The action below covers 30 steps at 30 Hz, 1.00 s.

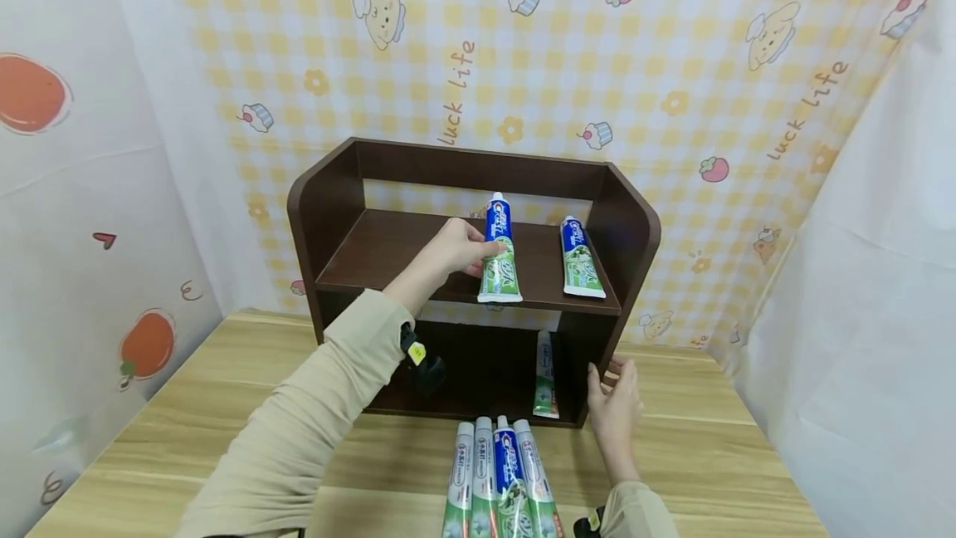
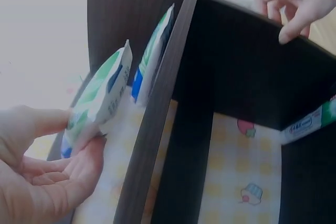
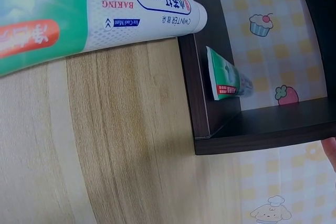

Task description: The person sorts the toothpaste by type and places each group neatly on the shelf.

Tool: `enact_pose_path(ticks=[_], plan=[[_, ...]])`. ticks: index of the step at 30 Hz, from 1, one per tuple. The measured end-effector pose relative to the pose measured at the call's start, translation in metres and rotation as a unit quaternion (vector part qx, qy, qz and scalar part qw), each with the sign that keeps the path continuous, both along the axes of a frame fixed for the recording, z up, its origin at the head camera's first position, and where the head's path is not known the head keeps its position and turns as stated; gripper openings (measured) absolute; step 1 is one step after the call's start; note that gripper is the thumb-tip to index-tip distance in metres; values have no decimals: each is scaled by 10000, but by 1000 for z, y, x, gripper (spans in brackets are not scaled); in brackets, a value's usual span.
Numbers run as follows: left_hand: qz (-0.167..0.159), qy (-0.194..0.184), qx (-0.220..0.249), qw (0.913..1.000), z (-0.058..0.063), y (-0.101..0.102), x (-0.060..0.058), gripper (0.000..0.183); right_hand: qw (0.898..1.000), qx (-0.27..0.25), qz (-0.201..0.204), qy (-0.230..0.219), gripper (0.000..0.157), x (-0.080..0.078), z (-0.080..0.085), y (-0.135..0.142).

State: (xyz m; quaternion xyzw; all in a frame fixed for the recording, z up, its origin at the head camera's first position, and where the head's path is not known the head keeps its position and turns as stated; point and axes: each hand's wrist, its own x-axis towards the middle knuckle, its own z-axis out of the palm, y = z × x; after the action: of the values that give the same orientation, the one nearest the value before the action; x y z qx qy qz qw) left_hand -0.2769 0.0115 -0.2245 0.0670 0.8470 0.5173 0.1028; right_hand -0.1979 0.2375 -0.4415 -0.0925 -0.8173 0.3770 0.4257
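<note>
My left hand pinches a blue and green toothpaste tube between thumb and fingers, cap toward the back, at the upper board of a dark brown two-tier shelf. In the left wrist view that tube stands apart from a second blue and green tube, which lies at the upper right. A grey-white and green tube lies on the lower tier, by the right wall. Low on the shelf's right side panel, my right hand grips the front edge; only a sliver of it shows in the right wrist view.
Several toothpaste tubes, one of them blue and the others grey-white and green, lie side by side on the wood-grain table before the shelf. A patterned yellow check cloth hangs behind, with white cloth at both sides.
</note>
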Motion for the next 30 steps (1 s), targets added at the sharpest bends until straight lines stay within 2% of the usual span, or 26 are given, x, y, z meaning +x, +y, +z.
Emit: enact_pose_path(ticks=[6, 12, 15, 20, 22, 25, 27, 30], plan=[[221, -148, -330, 9991, -2, 6, -19, 42, 10000, 4, 70, 16, 24, -1, -2, -1], [652, -395, -543, 9956, -6, 14, -36, 44, 9999, -52, 142, 32, 23, -2, -3, 1], [714, -537, -391, 9952, -6, 16, -40, 50, 9998, -49, 157, 76, 23, -2, -2, 2], [616, -711, -182, 9954, -5, 15, -40, 55, 9999, -8, 117, 108, 23, 0, -2, 2], [601, -641, -400, 9953, -4, 15, -39, 60, 9999, -4, 116, 114, 23, 0, -1, 1], [583, -194, -894, 9941, -6, 12, -35, 65, 9998, -28, 162, 135, 24, 1, 0, 0], [577, 374, -1301, 9891, -9, 9, -32, 63, 9997, -59, 199, 143, 24, 1, -1, 0], [576, 1350, -1529, 9773, -14, 8, -27, 53, 9995, -113, 249, 150, 24, -1, -2, 1]])
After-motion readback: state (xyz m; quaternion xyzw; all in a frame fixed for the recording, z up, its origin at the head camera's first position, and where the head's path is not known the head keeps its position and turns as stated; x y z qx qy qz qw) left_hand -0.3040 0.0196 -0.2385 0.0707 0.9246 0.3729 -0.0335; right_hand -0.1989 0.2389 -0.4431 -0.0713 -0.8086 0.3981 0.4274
